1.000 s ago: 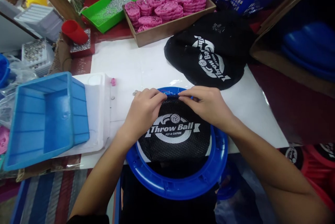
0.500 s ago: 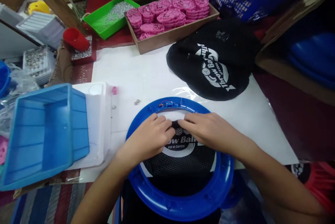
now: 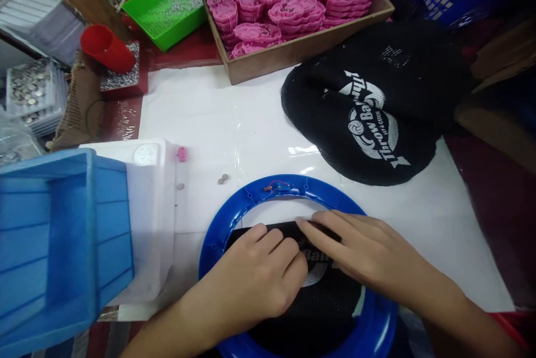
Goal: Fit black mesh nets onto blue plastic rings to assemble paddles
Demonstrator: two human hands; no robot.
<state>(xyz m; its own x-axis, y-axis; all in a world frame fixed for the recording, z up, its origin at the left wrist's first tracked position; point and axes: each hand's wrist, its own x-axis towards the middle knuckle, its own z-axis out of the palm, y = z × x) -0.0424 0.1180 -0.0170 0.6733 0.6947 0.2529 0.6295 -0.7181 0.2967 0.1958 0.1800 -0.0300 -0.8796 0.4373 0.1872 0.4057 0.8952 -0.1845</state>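
A blue plastic ring lies in front of me, with a small wired part at its far edge. Black mesh fabric with white printing lies folded within the ring. My left hand is closed on the fabric near its folded upper edge; the fingertips are partly hidden. My right hand touches the same edge from the right, its index finger and thumb on the cloth. What, if anything, the right fingers pinch is hard to see.
Black printed fabric pieces lie at the back right. Behind stand a box of pink parts, a green tray and a red cup. A blue bin is on the left. Several small discs lie on the white sheet.
The view has shifted closer. My hands have moved nearer to me with the fabric's edge, opening a wider gap under the ring's far side. My right fingers have spread somewhat.
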